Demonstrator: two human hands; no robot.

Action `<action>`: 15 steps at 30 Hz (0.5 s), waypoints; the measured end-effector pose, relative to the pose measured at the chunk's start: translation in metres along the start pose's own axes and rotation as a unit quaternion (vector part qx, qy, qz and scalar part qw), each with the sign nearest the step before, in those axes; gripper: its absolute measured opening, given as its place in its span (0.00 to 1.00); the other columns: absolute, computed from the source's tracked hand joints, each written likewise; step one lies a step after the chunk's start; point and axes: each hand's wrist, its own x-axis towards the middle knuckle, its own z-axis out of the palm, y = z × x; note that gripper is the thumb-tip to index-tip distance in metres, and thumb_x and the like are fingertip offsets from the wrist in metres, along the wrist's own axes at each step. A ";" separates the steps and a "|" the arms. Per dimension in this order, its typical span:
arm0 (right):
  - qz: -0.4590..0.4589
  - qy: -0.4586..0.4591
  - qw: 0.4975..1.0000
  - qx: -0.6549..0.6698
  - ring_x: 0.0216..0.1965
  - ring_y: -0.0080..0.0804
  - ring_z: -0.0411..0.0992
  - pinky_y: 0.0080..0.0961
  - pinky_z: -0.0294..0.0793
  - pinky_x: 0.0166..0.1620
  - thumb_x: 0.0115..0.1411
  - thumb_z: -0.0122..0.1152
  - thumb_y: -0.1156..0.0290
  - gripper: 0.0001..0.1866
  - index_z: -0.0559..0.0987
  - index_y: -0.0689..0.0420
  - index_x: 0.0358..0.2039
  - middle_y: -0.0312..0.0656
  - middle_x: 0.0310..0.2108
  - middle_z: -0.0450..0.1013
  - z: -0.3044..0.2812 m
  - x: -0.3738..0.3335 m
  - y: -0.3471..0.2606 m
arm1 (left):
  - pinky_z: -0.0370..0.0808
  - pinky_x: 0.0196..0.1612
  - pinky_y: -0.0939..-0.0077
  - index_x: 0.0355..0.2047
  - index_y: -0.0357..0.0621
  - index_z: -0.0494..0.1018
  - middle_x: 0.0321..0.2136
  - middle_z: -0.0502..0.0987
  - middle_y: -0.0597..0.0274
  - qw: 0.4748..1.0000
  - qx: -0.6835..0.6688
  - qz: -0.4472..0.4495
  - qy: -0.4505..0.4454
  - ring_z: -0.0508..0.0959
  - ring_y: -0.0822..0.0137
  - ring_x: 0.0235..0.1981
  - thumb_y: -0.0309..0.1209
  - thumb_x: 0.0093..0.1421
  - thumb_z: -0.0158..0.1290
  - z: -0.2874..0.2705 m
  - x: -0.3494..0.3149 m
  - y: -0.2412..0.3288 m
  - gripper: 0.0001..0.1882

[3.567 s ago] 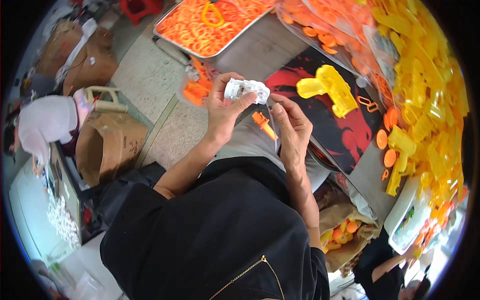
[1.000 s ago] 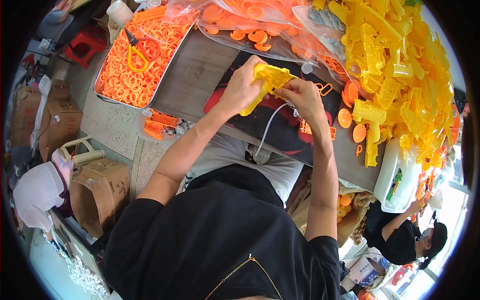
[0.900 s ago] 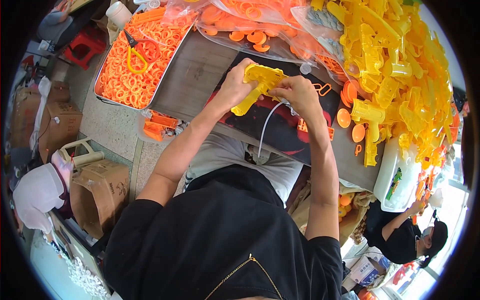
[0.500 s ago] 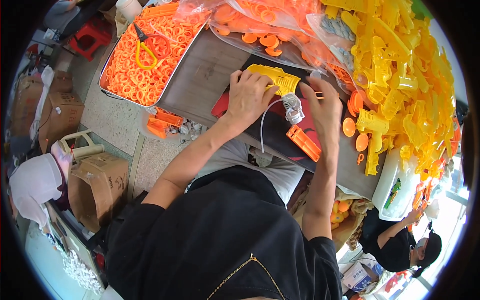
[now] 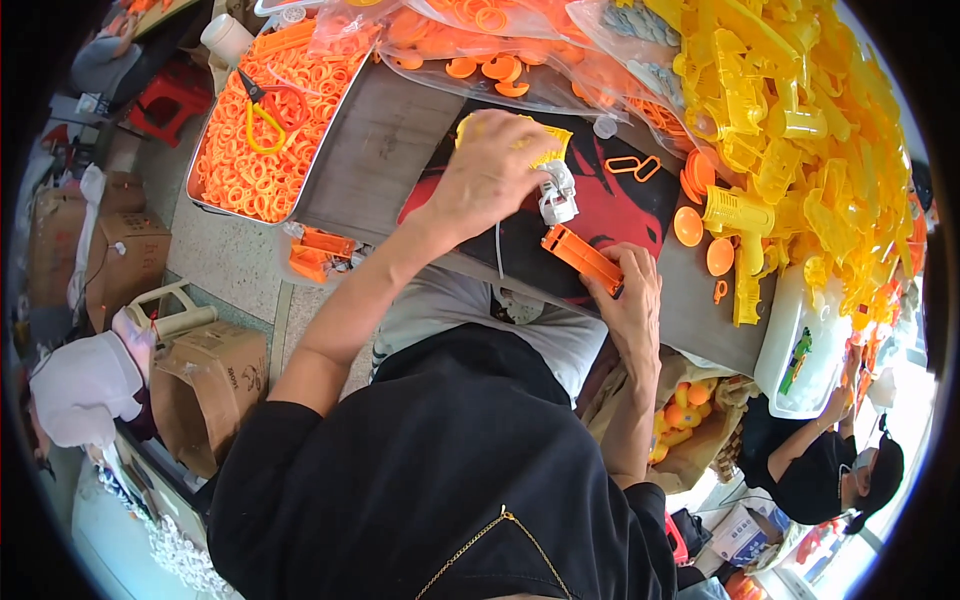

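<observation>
On the dark red-and-black mat (image 5: pixel 640 215) lies a yellow plastic toy gun shell (image 5: pixel 552 147). My left hand (image 5: pixel 488 172) is closed over it, slightly blurred, and hides much of its left part. A white plastic mechanism (image 5: pixel 557 197) sits at the shell's lower right edge, beside my left thumb. From it a thin white tube (image 5: pixel 500 250) hangs toward my lap. With my right hand (image 5: pixel 632 295) I grip the right end of a long orange plastic piece (image 5: pixel 578 254), close to the table's front edge. The piece's far end points up toward the white mechanism.
An orange-filled tray (image 5: pixel 292 208) stands at left with red-and-yellow-handled cutters (image 5: pixel 265 115) on top. Yellow shells (image 5: pixel 770 130) are heaped at right, near orange discs (image 5: pixel 688 226) and a white bin (image 5: pixel 785 370). Orange loops (image 5: pixel 633 167) lie on the mat. Another person (image 5: pixel 810 465) works at lower right.
My right hand has come down from beside the yellow shell and taken hold of the orange piece, which was lying loose. My left hand stays at the shell. The whole view has shifted slightly.
</observation>
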 end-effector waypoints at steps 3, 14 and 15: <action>-0.016 0.005 1.000 0.006 0.49 0.46 0.71 0.39 0.70 0.52 0.52 0.73 0.69 0.20 0.77 0.60 0.44 0.45 0.45 0.74 0.002 0.001 0.004 | 0.63 0.63 0.57 0.52 0.48 0.77 0.48 0.77 0.62 0.979 -0.017 0.120 -0.162 0.72 0.58 0.55 0.31 0.55 0.64 0.012 0.019 0.002 0.23; 0.008 0.012 0.992 0.126 0.28 0.36 0.75 0.29 0.74 0.32 0.56 0.71 0.71 0.19 0.71 0.61 0.42 0.43 0.31 0.76 0.001 -0.005 0.021 | 0.73 0.56 0.69 0.48 0.38 0.77 0.41 0.75 0.60 0.881 -0.258 0.044 -0.395 0.76 0.63 0.48 0.29 0.59 0.62 -0.007 0.057 -0.029 0.18; 0.074 -0.008 0.973 0.219 0.24 0.30 0.74 0.25 0.71 0.27 0.58 0.70 0.71 0.18 0.70 0.59 0.43 0.40 0.28 0.76 -0.007 -0.003 0.020 | 0.74 0.57 0.70 0.48 0.37 0.76 0.43 0.76 0.61 0.895 -0.339 -0.046 -0.285 0.76 0.67 0.49 0.27 0.61 0.61 -0.007 0.044 -0.034 0.16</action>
